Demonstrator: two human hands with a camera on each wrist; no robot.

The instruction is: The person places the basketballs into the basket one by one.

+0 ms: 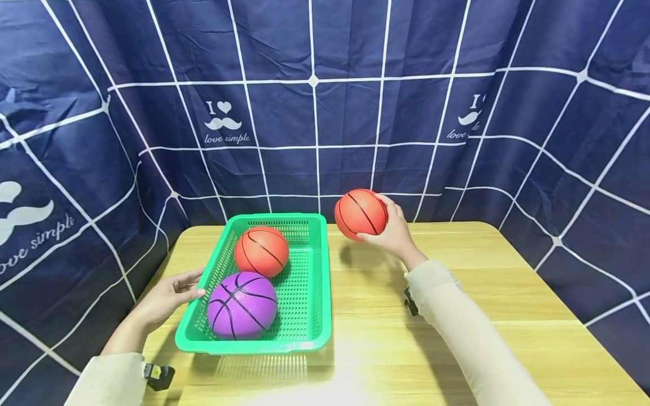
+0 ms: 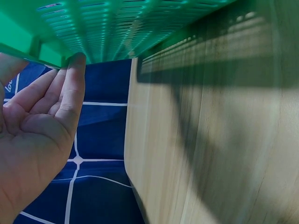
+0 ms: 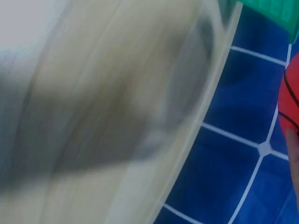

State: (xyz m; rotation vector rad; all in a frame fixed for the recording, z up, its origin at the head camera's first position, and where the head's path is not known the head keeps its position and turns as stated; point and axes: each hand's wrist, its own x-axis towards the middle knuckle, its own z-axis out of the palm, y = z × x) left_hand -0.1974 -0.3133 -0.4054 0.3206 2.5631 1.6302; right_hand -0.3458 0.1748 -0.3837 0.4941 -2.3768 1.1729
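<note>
My right hand (image 1: 393, 231) grips an orange-red toy basketball (image 1: 358, 214) with black lines, raised above the back of the table; its shadow falls beneath. In the right wrist view only a strip of this ball (image 3: 290, 95) and a finger show at the right edge. On the left, my left hand (image 1: 175, 293) holds the side rim of a green plastic basket (image 1: 321, 282), its fingertips beneath the rim in the left wrist view. Inside the basket, a second orange-red basketball (image 1: 261, 252) lies behind a purple basketball (image 1: 242, 307), both toward its left side.
The wooden table (image 1: 386, 338) carries the basket on its left half. A dark blue curtain (image 1: 350, 113) with white lines hangs behind the table and along both sides. The table's back edge runs close to the curtain.
</note>
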